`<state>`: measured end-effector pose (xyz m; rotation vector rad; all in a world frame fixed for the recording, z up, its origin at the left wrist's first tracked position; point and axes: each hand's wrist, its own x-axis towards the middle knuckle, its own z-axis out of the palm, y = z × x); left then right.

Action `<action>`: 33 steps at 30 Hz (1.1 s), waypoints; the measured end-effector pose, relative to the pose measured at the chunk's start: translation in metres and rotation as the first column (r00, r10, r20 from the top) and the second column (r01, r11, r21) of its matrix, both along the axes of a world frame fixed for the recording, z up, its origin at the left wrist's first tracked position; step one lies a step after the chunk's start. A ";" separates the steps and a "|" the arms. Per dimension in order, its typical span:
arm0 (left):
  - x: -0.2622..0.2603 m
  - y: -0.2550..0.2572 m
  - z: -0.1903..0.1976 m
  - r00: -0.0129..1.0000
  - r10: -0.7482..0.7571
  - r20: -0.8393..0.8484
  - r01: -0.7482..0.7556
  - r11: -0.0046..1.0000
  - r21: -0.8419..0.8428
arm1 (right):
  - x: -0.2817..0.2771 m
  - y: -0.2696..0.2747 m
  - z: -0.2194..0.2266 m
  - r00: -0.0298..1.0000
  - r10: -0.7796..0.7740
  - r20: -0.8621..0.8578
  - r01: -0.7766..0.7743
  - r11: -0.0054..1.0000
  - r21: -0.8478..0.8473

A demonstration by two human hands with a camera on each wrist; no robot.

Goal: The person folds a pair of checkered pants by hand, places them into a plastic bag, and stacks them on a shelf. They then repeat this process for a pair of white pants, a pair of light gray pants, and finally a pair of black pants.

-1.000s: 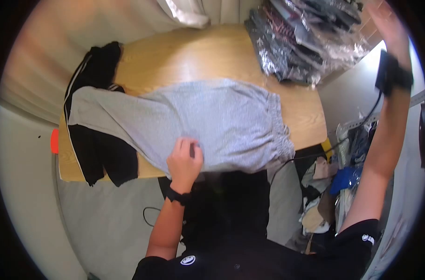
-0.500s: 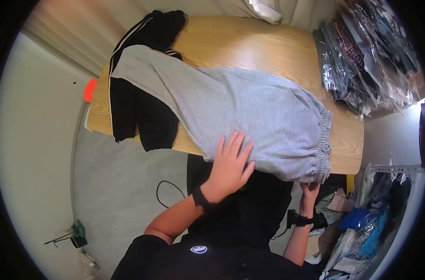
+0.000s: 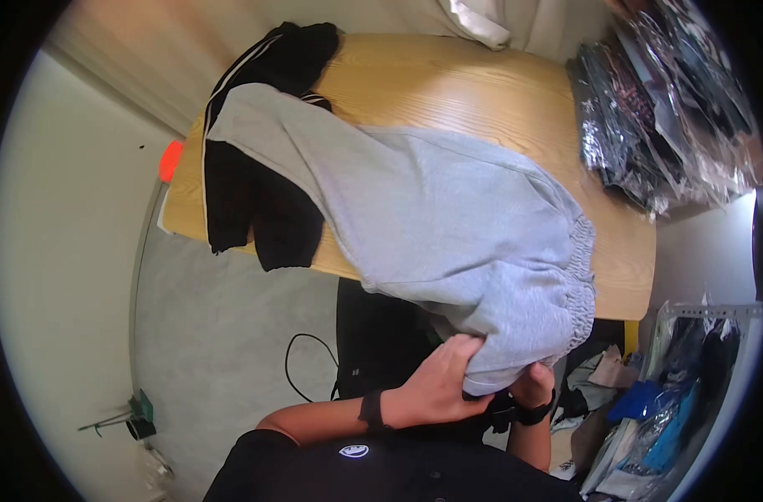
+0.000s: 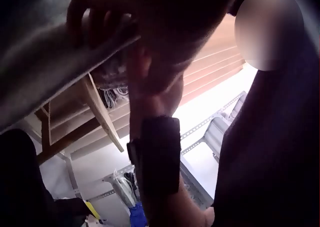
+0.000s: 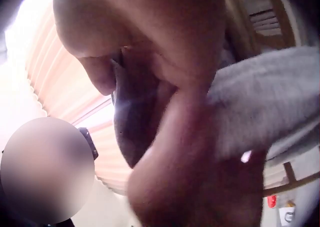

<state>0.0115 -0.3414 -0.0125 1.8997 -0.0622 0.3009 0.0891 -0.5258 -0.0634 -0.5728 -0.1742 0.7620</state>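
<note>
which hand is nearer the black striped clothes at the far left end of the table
Left. The left hand grips the grey pants' hanging edge on the side toward the black striped clothes; the right hand holds it farther right.

The sweatpants (image 3: 431, 217) were plain heather grey. The garment (image 3: 247, 167) under them at the left was black with white stripes. The counter (image 3: 482, 92) was light wood. The floor (image 3: 222, 326) was grey, and an orange-red spot (image 3: 170, 159) showed at the counter's left edge.

No readable text; only small white logo on black shirt (image 3: 354, 450)
</note>
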 end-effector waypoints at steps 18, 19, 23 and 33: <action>-0.007 0.053 0.066 0.999 0.045 -0.001 -0.041 0.910 0.413 | 0.033 0.006 0.050 0.864 -0.496 0.084 0.476 0.860 0.182; -0.006 0.061 0.060 0.997 0.074 0.021 -0.075 0.862 0.501 | 0.037 0.004 0.057 0.854 -0.508 0.109 0.474 0.848 0.237; -0.010 0.083 0.059 0.936 0.275 0.219 -0.352 0.720 0.598 | 0.049 -0.019 0.058 0.527 -0.757 0.386 0.837 0.542 -0.080; -0.081 0.177 0.057 0.607 0.513 0.607 -0.754 0.131 0.643 | 0.102 -0.099 0.086 0.275 -0.920 0.280 0.928 0.177 -0.329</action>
